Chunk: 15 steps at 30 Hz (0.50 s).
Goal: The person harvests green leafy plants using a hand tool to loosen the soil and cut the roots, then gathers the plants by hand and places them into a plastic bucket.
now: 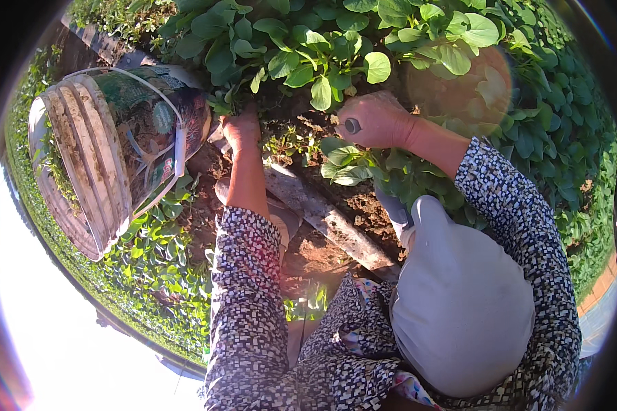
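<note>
My right hand (376,122) is a closed fist at the edge of the leafy bed, around a hand tool whose dark round handle end (352,125) pokes out. The tool's working end is hidden under the fist. Down at the soil to its left, my left hand (242,131) has its fingers curled in shadow among small green leaves (221,103). What those fingers pinch does not show clearly. Between both hands lie crumbly brown soil and low seedlings (288,144). Broad-leaved green plants (315,58) crowd just beyond the hands.
A dirty plastic bucket (92,147) with a wire handle lies tipped at the left, with greenery inside. A pale, soil-stained board or strip (322,209) runs diagonally below my hands. A rounded pale grey cloth shape (463,301) covers the lower right. Leafy rows extend rightward (555,130).
</note>
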Available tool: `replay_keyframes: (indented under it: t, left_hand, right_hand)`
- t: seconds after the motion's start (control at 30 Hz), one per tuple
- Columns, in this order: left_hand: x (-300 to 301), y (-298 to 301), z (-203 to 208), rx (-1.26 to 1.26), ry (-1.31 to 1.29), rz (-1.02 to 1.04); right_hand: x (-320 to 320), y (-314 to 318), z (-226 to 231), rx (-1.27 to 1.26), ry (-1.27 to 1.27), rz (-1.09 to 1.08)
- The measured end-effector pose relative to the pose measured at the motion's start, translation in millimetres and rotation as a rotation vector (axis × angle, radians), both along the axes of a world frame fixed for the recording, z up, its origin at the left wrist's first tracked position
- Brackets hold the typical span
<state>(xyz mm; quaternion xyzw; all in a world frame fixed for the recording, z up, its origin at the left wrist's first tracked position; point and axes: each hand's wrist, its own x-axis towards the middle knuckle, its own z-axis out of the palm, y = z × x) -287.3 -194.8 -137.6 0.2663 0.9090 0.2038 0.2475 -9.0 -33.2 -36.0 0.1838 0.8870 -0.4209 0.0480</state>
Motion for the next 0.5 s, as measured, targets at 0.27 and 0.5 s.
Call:
replay_keyframes:
  t: [0.27, 0.5]
  left_hand:
    - [-61, -10, -32, -0.356, 0.154, -0.328]
    - [-30, 8, 70, 0.714, -1.365, 0.57]
  right_hand:
    - [-56, 4, 8, 0.125, -0.062, 0.11]
    - [40, 24, 9, -0.002, -0.028, -0.049]
